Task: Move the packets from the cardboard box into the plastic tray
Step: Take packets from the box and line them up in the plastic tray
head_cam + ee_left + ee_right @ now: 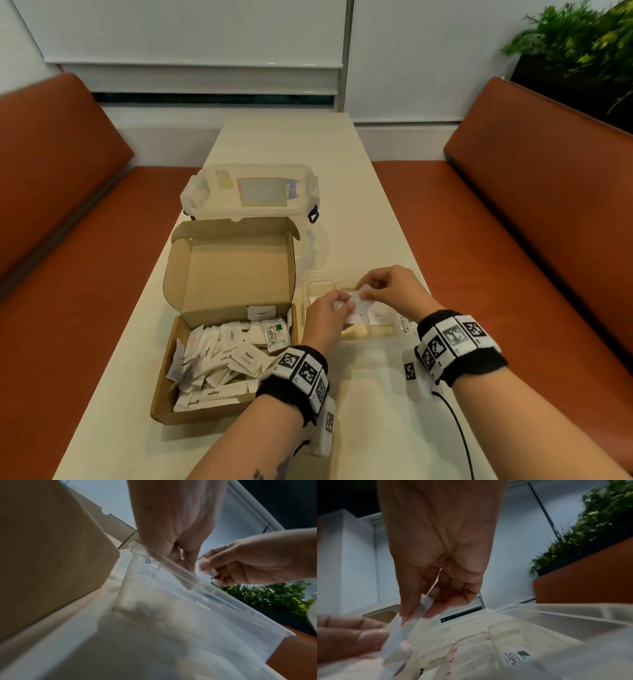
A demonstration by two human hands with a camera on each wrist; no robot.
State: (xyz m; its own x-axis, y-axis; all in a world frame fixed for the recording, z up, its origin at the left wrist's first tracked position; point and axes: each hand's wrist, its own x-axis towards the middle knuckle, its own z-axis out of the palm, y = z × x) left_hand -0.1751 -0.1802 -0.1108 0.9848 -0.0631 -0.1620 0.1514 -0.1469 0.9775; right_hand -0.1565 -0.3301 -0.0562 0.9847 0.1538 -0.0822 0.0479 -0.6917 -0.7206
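Note:
An open cardboard box (161, 387) sits at the left of the table, full of white packets (222, 363) marked sugar, pepper and Stevia. To its right stands a clear plastic tray (320, 284) with compartments; some packets and a Stevia packet (403, 323) lie in it. Above the tray, my left hand (344, 305) and right hand (368, 286) both pinch white, red-printed packets (359, 298). In the right wrist view my right hand (419, 609) pinches the packets' (397, 632) top while my left hand (368, 635) holds them lower down. How many packets are held is unclear.
A clear lidded plastic container (250, 192) stands behind the box's raised lid (236, 270). Orange benches (68, 274) flank the narrow table. A black cable (459, 431) runs off my right wrist. A plant (582, 41) stands at the far right.

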